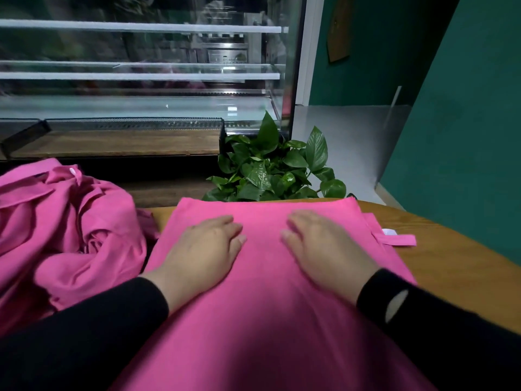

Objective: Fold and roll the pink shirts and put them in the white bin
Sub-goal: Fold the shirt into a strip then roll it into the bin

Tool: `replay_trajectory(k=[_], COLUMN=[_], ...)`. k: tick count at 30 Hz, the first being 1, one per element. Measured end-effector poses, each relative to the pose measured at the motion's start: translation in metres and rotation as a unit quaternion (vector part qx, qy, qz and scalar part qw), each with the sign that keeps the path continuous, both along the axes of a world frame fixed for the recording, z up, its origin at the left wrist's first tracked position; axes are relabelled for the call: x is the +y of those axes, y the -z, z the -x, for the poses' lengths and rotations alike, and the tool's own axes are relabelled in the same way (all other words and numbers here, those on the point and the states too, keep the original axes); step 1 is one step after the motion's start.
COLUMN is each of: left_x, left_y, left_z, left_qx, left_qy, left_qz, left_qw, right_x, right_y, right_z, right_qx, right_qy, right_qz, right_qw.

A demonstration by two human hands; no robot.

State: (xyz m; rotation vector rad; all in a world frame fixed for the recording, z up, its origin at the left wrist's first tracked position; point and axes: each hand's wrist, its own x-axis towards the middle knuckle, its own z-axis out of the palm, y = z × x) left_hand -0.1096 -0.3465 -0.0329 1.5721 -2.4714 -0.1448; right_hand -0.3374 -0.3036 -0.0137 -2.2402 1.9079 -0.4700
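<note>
A flat, folded bright pink cotton shirt (282, 277) lies in the lower centre of the frame on the brown wooden table (456, 249). Its long axis runs from the viewer toward the leafy green plant (270, 167). The left hand (203, 255) and right hand (327, 249) rest on it side by side, fingers flat, gripping nothing, equally near. A crumpled heap of pink shirts (62, 230) sits at left. No white bin shows.
</note>
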Motion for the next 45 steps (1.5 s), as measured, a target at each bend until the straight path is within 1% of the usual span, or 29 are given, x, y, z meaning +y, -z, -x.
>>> replay_trajectory(k=[2,6,9,12,14,16,18,19,20,21,22,24,26,27,29,32,34,36,38,39,40,42,45], left_x=[0.006,0.005,0.006,0.009,0.018,0.034,0.057,0.070,0.083,0.093,0.100,0.107,0.104,0.103,0.096,0.086,0.085,0.104,0.139,0.159,0.178,0.211,0.231], left_y=[0.012,0.012,0.014,0.016,0.015,0.012,0.008,0.006,0.006,0.007,0.009,0.013,0.012,0.011,0.010,0.006,0.001,-0.004,-0.009,-0.009,-0.009,-0.005,0.003], left_z=[-0.010,-0.030,-0.034,-0.039,-0.045,-0.048,-0.050,-0.050,-0.049,-0.049,-0.049,-0.049,-0.047,-0.045,-0.040,-0.039,-0.042,-0.046,-0.052,-0.057,-0.063,-0.076,-0.088], left_qx=[-0.051,-0.071,-0.052,-0.003,0.010,0.017,0.013,-0.001,-0.020,-0.038,-0.053,-0.063,-0.064,-0.068,-0.074,-0.074,-0.064,-0.030,0.028,0.045,0.044,0.017,-0.030], left_qy=[-0.006,-0.008,-0.006,-0.006,0.018,0.047,0.053,0.045,0.034,0.025,0.018,0.007,0.000,-0.001,0.001,0.011,0.021,0.034,0.044,0.044,0.039,0.026,0.017], left_qz=[-0.050,-0.043,-0.027,0.033,0.067,0.069,0.061,0.047,0.027,0.003,-0.022,-0.053,-0.048,-0.049,-0.057,-0.069,-0.042,0.010,0.021,0.019,0.018,-0.001,-0.066], left_qw=[0.997,0.997,0.998,0.999,0.998,0.996,0.997,0.998,0.999,0.999,0.998,0.997,0.997,0.997,0.996,0.995,0.997,0.999,0.998,0.998,0.998,1.000,0.997], right_x=[0.014,0.017,0.016,0.015,0.014,0.014,0.020,0.027,0.037,0.052,0.071,0.113,0.144,0.152,0.148,0.132,0.125,0.124,0.130,0.137,0.147,0.172,0.212], right_y=[0.017,0.026,0.025,0.024,0.024,0.023,0.018,0.012,0.006,0.001,-0.004,-0.002,0.010,0.016,0.024,0.027,0.028,0.026,0.021,0.015,0.011,0.003,0.005], right_z=[-0.008,0.017,0.032,0.042,0.050,0.058,0.056,0.050,0.039,0.026,0.011,-0.014,-0.022,-0.019,-0.008,0.006,0.008,0.011,0.013,0.014,0.013,0.008,0.003], right_qx=[0.036,0.078,0.091,0.092,0.088,0.084,0.104,0.092,0.060,0.024,-0.003,0.000,0.026,0.046,0.086,0.108,0.108,0.067,-0.001,-0.018,-0.020,-0.011,0.025], right_qy=[0.009,0.027,0.020,0.014,0.007,0.022,0.037,0.039,0.035,0.029,0.023,0.015,0.022,0.019,0.010,-0.005,-0.019,-0.022,-0.015,-0.019,-0.030,-0.061,-0.074], right_qz=[-0.083,-0.083,-0.093,-0.100,-0.095,-0.052,0.035,0.073,0.089,0.081,0.055,-0.034,-0.113,-0.120,-0.084,-0.068,-0.068,-0.065,-0.050,-0.044,-0.039,-0.054,-0.128], right_qw=[0.996,0.993,0.991,0.991,0.992,0.995,0.993,0.992,0.994,0.996,0.998,0.999,0.993,0.991,0.993,0.992,0.992,0.995,0.999,0.999,0.999,0.997,0.989])
